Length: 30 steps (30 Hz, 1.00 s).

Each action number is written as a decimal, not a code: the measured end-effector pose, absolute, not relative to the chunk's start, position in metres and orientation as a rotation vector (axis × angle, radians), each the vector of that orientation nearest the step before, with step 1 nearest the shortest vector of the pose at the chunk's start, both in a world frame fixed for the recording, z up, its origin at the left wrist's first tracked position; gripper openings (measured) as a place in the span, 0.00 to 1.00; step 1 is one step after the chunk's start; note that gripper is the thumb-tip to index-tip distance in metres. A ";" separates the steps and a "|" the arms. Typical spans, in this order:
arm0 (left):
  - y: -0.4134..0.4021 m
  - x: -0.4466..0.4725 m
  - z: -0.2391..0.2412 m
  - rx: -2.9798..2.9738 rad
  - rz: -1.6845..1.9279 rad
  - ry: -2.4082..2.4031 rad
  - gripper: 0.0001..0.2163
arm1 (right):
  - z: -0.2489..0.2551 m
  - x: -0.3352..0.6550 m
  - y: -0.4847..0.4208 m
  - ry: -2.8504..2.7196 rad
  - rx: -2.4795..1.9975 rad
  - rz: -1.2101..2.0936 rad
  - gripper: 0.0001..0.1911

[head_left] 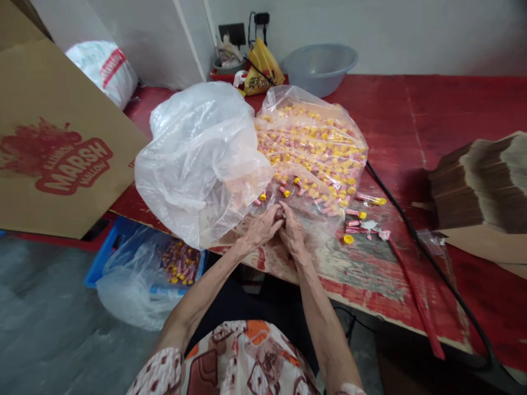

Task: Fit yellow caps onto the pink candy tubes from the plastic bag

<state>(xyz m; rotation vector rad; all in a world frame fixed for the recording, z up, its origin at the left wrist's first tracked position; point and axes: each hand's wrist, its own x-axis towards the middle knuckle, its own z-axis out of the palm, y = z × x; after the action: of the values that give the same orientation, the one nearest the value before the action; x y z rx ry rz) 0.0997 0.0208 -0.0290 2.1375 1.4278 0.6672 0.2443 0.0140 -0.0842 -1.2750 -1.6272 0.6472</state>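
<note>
Where worn red table [411, 104] stretches across view, large printed carton [57, 109] sits at far left. Bunched translucent plastic [201, 153] lies on table, beside clear bag [357, 140] full of yellow-capped pink tubes [313, 145]; both just beyond hands. Pale blue basin [319, 71] behind bag. Left hand [262, 224] and right hand [290, 227] meet over table's near edge, fingers curled inward, tips together; cannot tell what, if anything, they grip. Loose tube [284, 191] just beyond fingertips. Yellow cap [348, 240] lies right of hands, apart.

I have the bare left forearm [203, 293] and bare right forearm [321, 310] converging forward, bare left hand [261, 226] and bare right hand [291, 230] together, fingers [287, 211] curled, their grip unclear from here.
</note>
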 end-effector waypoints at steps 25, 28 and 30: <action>0.008 0.092 -0.042 2.165 0.900 1.471 0.20 | -0.083 0.248 0.018 -1.607 -1.345 0.540 0.13; 0.006 0.095 -0.043 2.163 0.894 1.450 0.15 | -0.085 0.248 0.018 -1.694 -1.256 0.589 0.18; 0.007 0.097 -0.044 2.156 0.858 1.474 0.12 | -0.086 0.248 0.019 -1.713 -1.220 0.610 0.21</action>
<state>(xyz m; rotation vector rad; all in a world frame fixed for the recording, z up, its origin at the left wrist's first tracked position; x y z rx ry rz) 0.0971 0.0071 -0.0440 2.1557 1.4744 0.8580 0.2478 0.0193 -0.0856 -1.2197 -1.7134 0.6096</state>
